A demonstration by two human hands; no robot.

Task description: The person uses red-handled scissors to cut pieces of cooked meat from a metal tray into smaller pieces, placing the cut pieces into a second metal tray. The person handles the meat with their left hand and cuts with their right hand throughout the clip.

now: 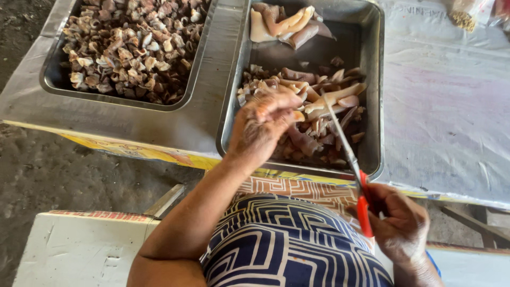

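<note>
My left hand (264, 125) hovers over the near metal tray (372, 79) and pinches a pale strip of meat (324, 103) between thumb and fingers. My right hand (401, 226) grips red-handled scissors (350, 159) near my lap; their long blades reach up into the tray and touch the strip beside my left fingers. Cut brown and pale meat pieces (319, 133) fill the near half of this tray. A few larger uncut pale pieces (284, 24) lie at its far end.
A second metal tray (53, 79) at the left holds several small chopped pieces (133, 45). Both trays rest on a table under grey plastic sheeting (446, 106). A white bench (79, 250) is at the lower left, over a dirt floor (48, 170).
</note>
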